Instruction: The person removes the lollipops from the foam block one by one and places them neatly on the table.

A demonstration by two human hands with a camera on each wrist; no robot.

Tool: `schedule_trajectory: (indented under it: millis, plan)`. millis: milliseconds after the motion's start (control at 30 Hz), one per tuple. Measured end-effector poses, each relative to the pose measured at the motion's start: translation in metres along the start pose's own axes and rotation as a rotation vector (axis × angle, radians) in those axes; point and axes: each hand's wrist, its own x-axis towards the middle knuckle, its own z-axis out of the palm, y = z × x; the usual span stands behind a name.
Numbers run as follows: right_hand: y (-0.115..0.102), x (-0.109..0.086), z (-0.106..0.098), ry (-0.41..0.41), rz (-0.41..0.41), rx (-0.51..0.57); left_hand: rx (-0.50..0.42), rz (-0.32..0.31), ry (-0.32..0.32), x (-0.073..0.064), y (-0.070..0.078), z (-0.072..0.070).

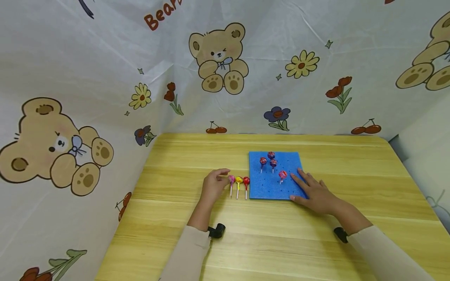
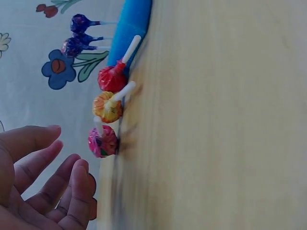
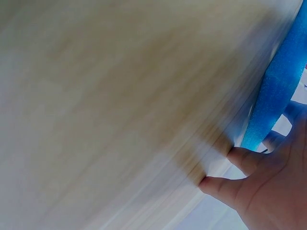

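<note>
My left hand is just left of three lollipops in a row on the table. In the left wrist view its thumb and fingers stand apart with nothing between them, beside the pink lollipop. Next to that one are a yellow lollipop and a red lollipop. My right hand rests with spread fingers along the right edge of the blue foam board. Upright in the board stand three dark purple lollipops towards the back and a pink-wrapped lollipop near the right fingertips.
Small holes dot the foam board's top. The wooden table reaches back to a white cloth printed with bears and flowers, which also hangs along the left side. A black wrist strap piece sits on the left wrist.
</note>
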Motion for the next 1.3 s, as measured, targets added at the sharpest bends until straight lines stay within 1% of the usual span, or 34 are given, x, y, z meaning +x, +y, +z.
schedule_trajectory:
  millis: [300, 467, 600, 767, 967, 1200, 1300]
  plan:
    - [0.003, -0.001, 0.002, 0.001, -0.002, -0.003, -0.026, 0.018, -0.004, -0.004, 0.014, -0.001]
    - [0.003, -0.001, 0.002, 0.002, 0.001, -0.004, -0.035, 0.046, -0.004, -0.005, 0.020, 0.003]
    - [0.002, -0.001, 0.001, 0.000, 0.004, 0.003, -0.042, 0.072, -0.004, -0.005, 0.023, 0.006]
    - [0.001, -0.002, 0.000, 0.000, 0.006, 0.006, -0.056, 0.089, 0.000, -0.005, 0.026, 0.011]
    - [-0.001, -0.001, 0.000, 0.007, 0.002, 0.011, -0.085, 0.124, -0.019, -0.007, 0.031, 0.016]
    - [-0.001, -0.001, -0.001, -0.001, 0.005, 0.010, -0.076, 0.168, -0.043, -0.007, 0.036, 0.026]
    - [0.000, -0.001, 0.000, 0.003, 0.000, 0.014, -0.060, 0.200, -0.044, -0.008, 0.039, 0.031]
